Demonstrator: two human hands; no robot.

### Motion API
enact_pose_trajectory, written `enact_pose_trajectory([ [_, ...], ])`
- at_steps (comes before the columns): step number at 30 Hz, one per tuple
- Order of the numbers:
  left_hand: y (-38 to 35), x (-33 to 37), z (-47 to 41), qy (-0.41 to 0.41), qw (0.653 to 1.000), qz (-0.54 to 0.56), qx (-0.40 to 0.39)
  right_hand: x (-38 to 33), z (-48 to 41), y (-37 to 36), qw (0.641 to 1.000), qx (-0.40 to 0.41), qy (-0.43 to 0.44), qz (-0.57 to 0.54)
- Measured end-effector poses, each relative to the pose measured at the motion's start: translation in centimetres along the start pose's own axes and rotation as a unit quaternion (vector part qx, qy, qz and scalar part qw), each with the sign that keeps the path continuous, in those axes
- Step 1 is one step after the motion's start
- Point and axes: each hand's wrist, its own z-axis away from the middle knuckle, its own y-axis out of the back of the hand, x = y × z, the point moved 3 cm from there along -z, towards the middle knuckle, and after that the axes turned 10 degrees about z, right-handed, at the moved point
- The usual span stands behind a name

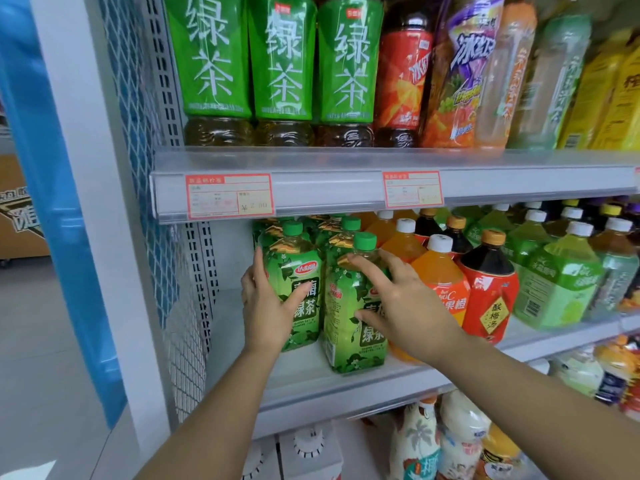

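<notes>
**Both hands on the green tea, facing-up under way**

Head view, looking down at the middle shelf [311,375], where all the action is. The left hand [268,313] is wrapped on the left green tea bottle [294,265]: fingers round its far left side, thumb pressed across the front label. That bottle stands upright, set back from the shelf edge.

Just beside it, further forward and close to the lip, stands the front green tea bottle [346,341]. The right hand [408,306] is spread over it, index finger on the shoulder under the green cap, thumb low on the label, the other fingers curving round its right flank. That's a hold, not a hover.

To the right, an orange juice bottle [440,271] sits touching or nearly touching the right hand's back, with a red-labelled dark bottle [488,296] next along. A price tag [228,195] hangs on the rail above.

My read: this is the lining-up step, two bottles gripped for straightening. The next move calls for bringing the pair level, labels outward, without knocking the orange juice bottle or tipping the front one off the edge.
</notes>
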Motion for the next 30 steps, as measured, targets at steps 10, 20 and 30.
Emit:
enact_pose_trajectory([
  [10, 0.0, 6.0, 7.8, -0.215, 0.972, 0.022, 0.096, 0.7, 2.4, 2.0, 0.997, 0.008, 0.01, -0.078],
  [20, -14.5, 9.1, 19.7, -0.259, 0.913, 0.129, -0.288, 13.6, 20.1, 6.3, 0.971, -0.097, -0.216, -0.01],
  [30, -26.3, 12.2, 26.9, -0.24, 0.84, 0.127, -0.47, 22.9, 38.3, 10.6, 0.811, -0.237, -0.522, 0.114],
])
